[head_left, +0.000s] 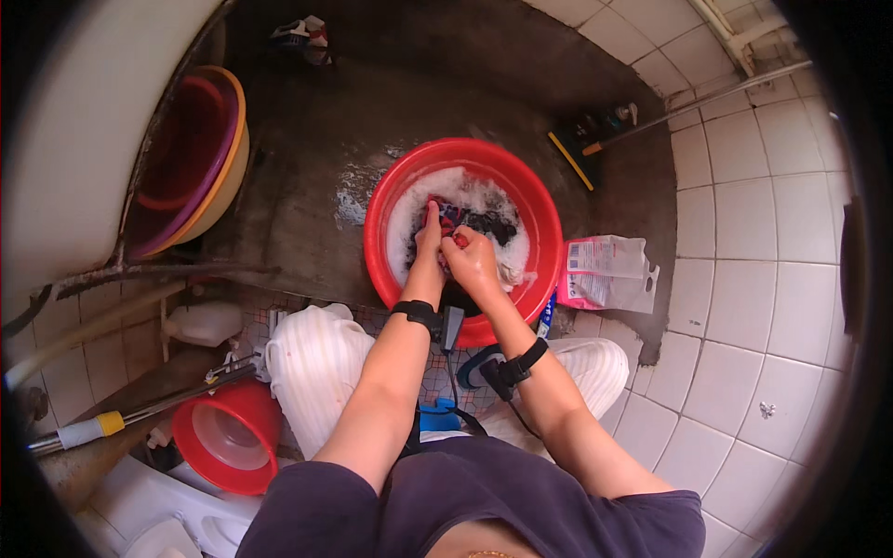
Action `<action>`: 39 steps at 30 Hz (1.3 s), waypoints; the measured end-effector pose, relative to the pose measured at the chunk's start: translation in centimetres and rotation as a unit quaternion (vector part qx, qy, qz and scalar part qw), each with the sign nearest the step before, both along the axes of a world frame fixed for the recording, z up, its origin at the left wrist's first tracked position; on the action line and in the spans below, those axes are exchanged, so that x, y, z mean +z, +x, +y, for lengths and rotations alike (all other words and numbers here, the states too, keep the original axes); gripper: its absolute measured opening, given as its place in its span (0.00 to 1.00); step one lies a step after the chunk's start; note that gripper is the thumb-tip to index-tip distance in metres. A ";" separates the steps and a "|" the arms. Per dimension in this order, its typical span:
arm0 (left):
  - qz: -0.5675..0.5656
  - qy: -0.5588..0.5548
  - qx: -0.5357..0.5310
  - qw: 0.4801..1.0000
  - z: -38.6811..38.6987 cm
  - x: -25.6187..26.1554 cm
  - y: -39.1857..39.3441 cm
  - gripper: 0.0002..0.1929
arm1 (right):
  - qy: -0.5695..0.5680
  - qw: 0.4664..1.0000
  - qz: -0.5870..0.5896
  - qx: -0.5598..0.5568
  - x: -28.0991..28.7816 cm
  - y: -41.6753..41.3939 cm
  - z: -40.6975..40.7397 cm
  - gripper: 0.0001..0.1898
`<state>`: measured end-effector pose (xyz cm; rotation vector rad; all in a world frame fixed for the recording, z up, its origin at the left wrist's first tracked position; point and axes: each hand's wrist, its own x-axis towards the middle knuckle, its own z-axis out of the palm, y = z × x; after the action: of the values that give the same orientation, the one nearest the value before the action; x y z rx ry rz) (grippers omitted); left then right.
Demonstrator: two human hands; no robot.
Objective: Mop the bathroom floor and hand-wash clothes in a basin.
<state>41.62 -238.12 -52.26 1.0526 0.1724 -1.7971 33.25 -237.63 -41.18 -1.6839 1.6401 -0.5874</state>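
A round red plastic basin (463, 153) stands on the wet floor, holding sudsy water (408, 234) and soaked clothes. Both my hands are over it, close together, on a red and dark patterned cloth (450, 217). My left hand (430, 234) holds the cloth with the thumb stretched along it. Closed in a fist, my right hand (472, 259) grips a red bunched part of the same cloth. Dark fabric (494, 227) lies in the suds beyond my right hand, and a pale cloth (513, 274) lies to its right.
Nested basins (237, 150) lean at the left. A pink and white plastic bag (610, 272) lies right of the red basin. Behind it are a yellow-edged squeegee (571, 160) and bottles. A metal pole (125, 420) and red bucket (272, 418) are at lower left; tiled wall (743, 230) bounds the right.
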 end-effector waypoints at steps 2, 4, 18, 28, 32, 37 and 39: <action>-0.020 0.036 0.047 0.998 -0.2 0.4 -2.1 0.26 | -0.030 0.997 0.063 -0.013 -1.1 0.3 -1.6 0.16; -0.051 0.092 0.144 0.984 -1.3 1.9 -4.7 0.29 | -0.001 0.990 0.122 -0.070 -1.6 -0.6 -4.9 0.18; 0.029 -0.006 0.000 1.000 -2.0 5.1 -3.1 0.22 | 0.038 0.988 0.068 -0.136 -5.0 -6.6 -9.0 0.23; -0.818 -0.283 -0.351 0.357 -4.7 2.2 -0.6 0.24 | -0.033 0.964 0.252 0.082 -8.4 -6.4 -7.6 0.35; -0.807 -0.255 -0.375 0.377 -5.2 -2.2 -1.1 0.26 | -0.117 0.941 0.306 0.090 -10.6 -5.7 -7.1 0.30; -0.673 -0.216 -0.437 0.556 -6.5 2.0 -1.7 0.23 | -0.045 0.930 0.342 0.128 -9.5 -6.1 -9.8 0.24; -0.721 -0.286 -0.312 0.549 -5.6 -2.6 -0.2 0.20 | 0.056 0.896 0.352 0.265 -9.4 -4.9 -11.2 0.22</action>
<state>41.47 -243.76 -54.86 1.8077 -1.8571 -0.7508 28.35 -248.87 -50.61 -2.2803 1.4970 0.4339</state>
